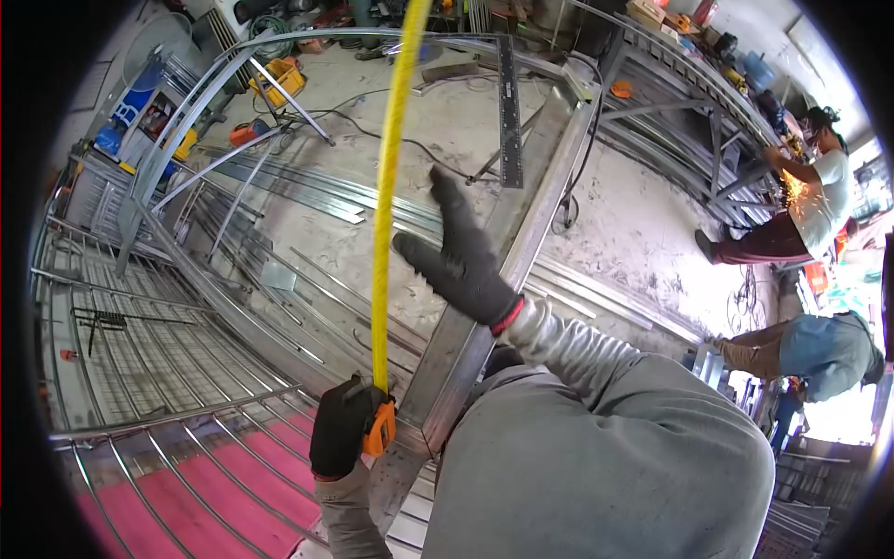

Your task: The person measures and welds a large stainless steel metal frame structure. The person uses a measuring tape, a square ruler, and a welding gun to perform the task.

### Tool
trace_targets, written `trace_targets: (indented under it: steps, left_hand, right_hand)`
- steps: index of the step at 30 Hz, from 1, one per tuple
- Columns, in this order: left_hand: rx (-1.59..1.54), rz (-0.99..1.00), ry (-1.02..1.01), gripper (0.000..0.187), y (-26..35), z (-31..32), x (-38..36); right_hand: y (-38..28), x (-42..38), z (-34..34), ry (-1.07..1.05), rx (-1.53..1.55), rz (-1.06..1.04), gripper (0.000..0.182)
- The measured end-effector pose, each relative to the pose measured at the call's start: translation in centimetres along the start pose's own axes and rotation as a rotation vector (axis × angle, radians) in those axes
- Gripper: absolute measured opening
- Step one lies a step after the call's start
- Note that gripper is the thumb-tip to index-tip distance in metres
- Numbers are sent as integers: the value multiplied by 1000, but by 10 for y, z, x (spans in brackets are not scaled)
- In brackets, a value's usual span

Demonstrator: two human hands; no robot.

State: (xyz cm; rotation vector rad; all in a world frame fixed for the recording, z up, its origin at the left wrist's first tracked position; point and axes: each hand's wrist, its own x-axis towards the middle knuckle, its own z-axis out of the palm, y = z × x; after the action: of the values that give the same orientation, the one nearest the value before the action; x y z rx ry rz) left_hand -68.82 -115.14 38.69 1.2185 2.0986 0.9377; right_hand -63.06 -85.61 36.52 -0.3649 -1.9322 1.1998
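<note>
In the head view my left hand [341,427], in a black glove, is closed around an orange tape measure [380,430]. Its yellow blade [387,186] is drawn out and runs up past the top edge, so the far end is out of sight. My right hand [458,259], also black-gloved with a red cuff, is open, its fingers apart, just right of the blade and not visibly gripping anything. Below it runs a long grey metal beam [466,326]. A black carpenter's square [508,112] lies across the frame beyond my right hand.
A metal bar grille [186,419] spreads at the left, over pink sheeting. Metal strips [317,191] and cables lie on the floor. One person [819,196] makes sparks at a rack on the right; another person [810,354] bends over below. A yellow crate [277,82] stands at the back.
</note>
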Motion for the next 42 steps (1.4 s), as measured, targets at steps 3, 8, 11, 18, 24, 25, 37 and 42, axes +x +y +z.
trace_targets:
  steps: [3,8,11,18,24,25,37,42]
  left_hand:
    - [177,64,87,13,27,-6,16]
    - [364,354,267,22,27,3,39]
    - [-608,-308,407,26,39,26,54]
    - [-577,-147,576,26,31,11,75]
    - [-557,-173,469,31,37,20,89]
    - [-734,-221,488,32,31,26,95]
    - [-651,-43,971,39,-17,-218,134]
    - [134,-152,909,33,-37,-230,151]
  right_hand:
    - [-22,-54,4,-389,748,566,81]
    - [-48,-102,15,-690,1102,788,59]
    - [-35,-90,19,-688,1195,944,55]
    - [-11,-85,-2,-759,1051,840,36]
    - [-31,-74,-24,-933,213,72,23]
    - [-32,-76,-27,-926,183,36,22]
    - [28,-62,-286,-957,387,1258,37]
    - [90,-71,-363,-1059,392,1183,32]
